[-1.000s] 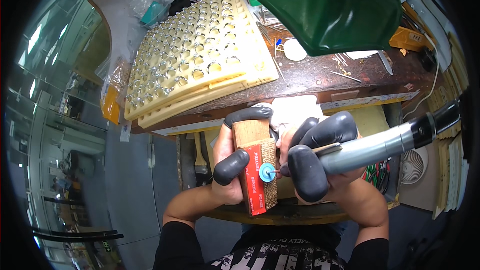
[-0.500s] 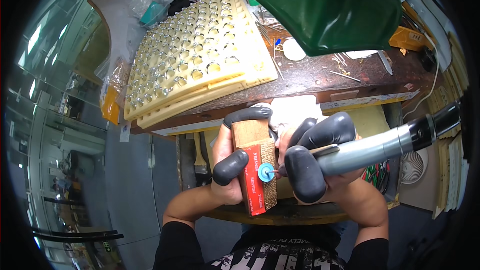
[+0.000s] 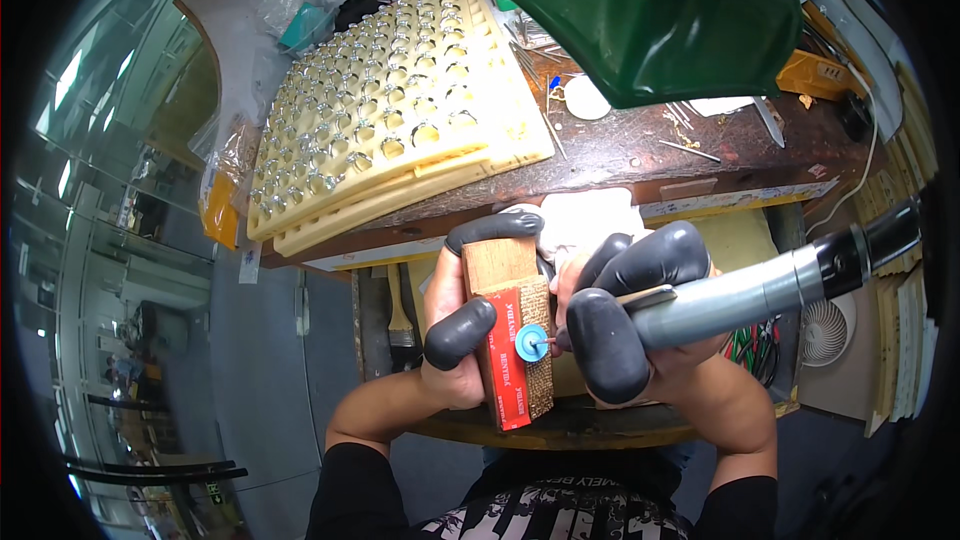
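Observation:
Black rubber covers sit on the fingers of both hands. My left hand (image 3: 462, 340) is closed round a wooden block (image 3: 500, 265) that has a red printed wrap (image 3: 508, 360) and a coarse brown abrasive strip (image 3: 541, 390). My right hand (image 3: 625, 325) grips a grey rotary handpiece (image 3: 735, 302) with a black cable end. From its tip a thin shank carries a small blue polishing disc (image 3: 531, 343), which lies against the block where the red wrap meets the brown strip. A white cloth (image 3: 592, 215) is just beyond my hands.
A cream tray of many silver rings (image 3: 385, 105) stands on the wooden bench (image 3: 630, 155). A green lamp shade (image 3: 640, 20) hangs over the bench. Tweezers, thin tools and a white disc (image 3: 587, 98) lie there. Below, a drawer holds a brush (image 3: 400, 310); a small fan (image 3: 828, 330) is right.
The handpiece and my right hand have shifted very slightly. The blue disc stays at the same place on the block, and my left hand has hardly moved.

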The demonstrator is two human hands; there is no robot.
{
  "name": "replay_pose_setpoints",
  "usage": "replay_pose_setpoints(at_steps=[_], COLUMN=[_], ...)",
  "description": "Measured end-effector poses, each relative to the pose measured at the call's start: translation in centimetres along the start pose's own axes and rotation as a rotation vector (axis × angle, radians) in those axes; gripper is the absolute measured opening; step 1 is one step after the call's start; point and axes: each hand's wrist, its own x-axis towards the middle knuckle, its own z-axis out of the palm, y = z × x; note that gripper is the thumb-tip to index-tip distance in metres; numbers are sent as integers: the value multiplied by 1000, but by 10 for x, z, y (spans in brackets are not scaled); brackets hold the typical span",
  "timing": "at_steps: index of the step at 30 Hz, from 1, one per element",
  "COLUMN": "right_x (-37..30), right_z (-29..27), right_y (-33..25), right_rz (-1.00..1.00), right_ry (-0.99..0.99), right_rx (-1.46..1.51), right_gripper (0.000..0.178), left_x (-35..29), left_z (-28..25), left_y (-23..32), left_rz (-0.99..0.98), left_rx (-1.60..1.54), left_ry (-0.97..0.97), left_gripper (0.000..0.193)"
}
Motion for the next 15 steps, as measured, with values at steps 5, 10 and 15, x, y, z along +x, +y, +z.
replay_pose_setpoints(at_steps=[5,10,15], right_x=[1,1,1], right_z=[2,1,2], right_y=[0,-2,-1], right_rz=[-9,4,18], right_ry=[14,15,15], right_rx=[-4,10,32], right_gripper=[29,32,35], left_x=[-2,-1,-2], left_z=[0,-2,-1], left_y=[2,1,2], left_rz=[-30,-28,-35], left_rx=[-4,-13,-2], left_ry=[2,-23,6], left_gripper=[69,69,70])
